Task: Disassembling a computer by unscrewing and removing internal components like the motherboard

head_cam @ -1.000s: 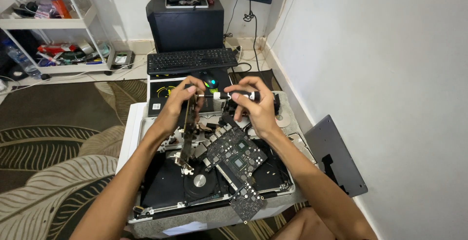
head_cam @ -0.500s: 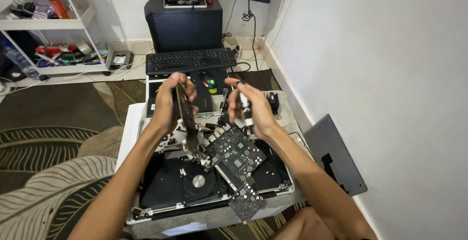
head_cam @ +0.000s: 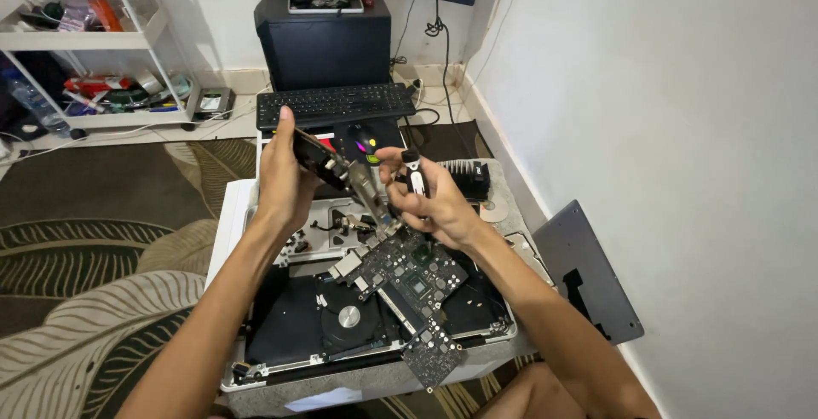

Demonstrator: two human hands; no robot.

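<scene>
Left hand (head_cam: 285, 182) raised over the work surface, fingers curled and pressed round the dark end of a slim expansion card (head_cam: 336, 163), thumb up by the top edge; card held tilted, its metal bracket end slanting down-right toward the other hand. Right hand (head_cam: 439, 206) just beside it, fingers pinched on a small black-and-silver screwdriver (head_cam: 414, 172) that stands near upright, tip hidden behind the fingers; thumb side touching or nearly touching the card's bracket, can't tell which. Both hands hover above an opened laptop base (head_cam: 375, 325) lying on a white low table (head_cam: 228, 215); a green-grey logic board (head_cam: 407, 278) sits loose and skewed across the base, one corner overhanging the near edge of the shell. Round silver disc of a drive (head_cam: 348, 316) is exposed left of the board. Grey bottom cover (head_cam: 588, 276) leans against the white wall (head_cam: 682, 129) on the right, tight to it, little room there. Black finned heatsink (head_cam: 464, 179) just behind the right hand. Black keyboard (head_cam: 334, 104) and black tower case (head_cam: 324, 40) beyond the table's far edge. Patterned rug (head_cam: 94, 240) on the left, open floor that side; white shelf unit (head_cam: 94, 53) far left.
</scene>
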